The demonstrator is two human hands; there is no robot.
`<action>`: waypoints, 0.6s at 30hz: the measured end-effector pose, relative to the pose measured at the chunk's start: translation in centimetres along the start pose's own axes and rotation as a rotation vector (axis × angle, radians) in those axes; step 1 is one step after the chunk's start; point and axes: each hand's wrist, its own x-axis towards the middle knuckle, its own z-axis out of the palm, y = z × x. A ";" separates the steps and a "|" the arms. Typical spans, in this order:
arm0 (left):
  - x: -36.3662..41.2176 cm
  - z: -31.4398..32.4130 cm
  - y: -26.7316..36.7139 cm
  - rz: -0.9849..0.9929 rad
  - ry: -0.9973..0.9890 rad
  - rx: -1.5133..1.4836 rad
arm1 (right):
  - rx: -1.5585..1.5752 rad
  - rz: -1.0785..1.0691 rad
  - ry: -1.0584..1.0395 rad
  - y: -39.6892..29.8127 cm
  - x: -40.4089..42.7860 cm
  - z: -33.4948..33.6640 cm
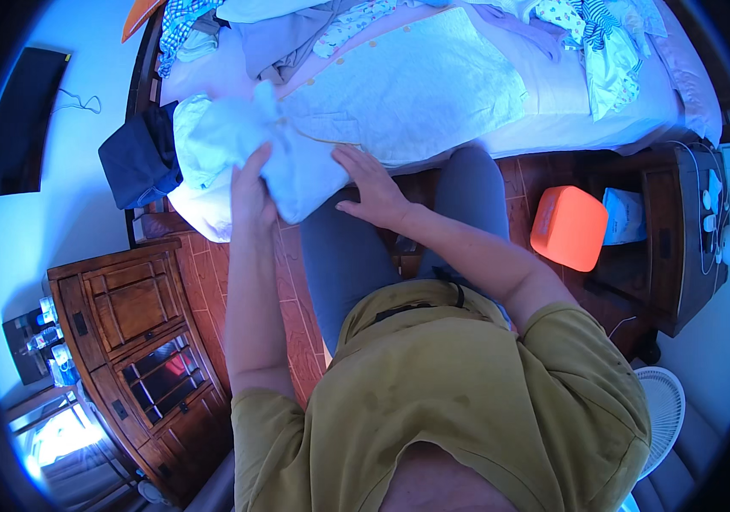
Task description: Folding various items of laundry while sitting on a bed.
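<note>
My left hand (255, 185) grips the near left side of a bunched white cloth (304, 182), partly blurred, at the bed's near edge. My right hand (374, 185) has its fingers apart, the fingertips at the right edge of that cloth beside a thin yellow trim line; the thumb points left and holds nothing. Beyond it, a pale garment or cloth (416, 89) lies spread flat on the bed, with a row of yellowish round spots along its far edge. Another white fabric piece (195, 160) lies just left of the bunched cloth.
Grey clothing (288, 41) and patterned clothes (595, 38) lie along the bed's far side. Folded dark trousers (141, 157) rest over the bed's left end. An orange stool (569, 227) stands right of my legs, near a wooden nightstand (665, 240). A wooden cabinet (141, 301) is at left.
</note>
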 end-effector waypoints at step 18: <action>1.8 0.5 -12.1 -0.219 0.000 0.256 | 1.582 0.927 0.355 5.1 -2.9 -2.1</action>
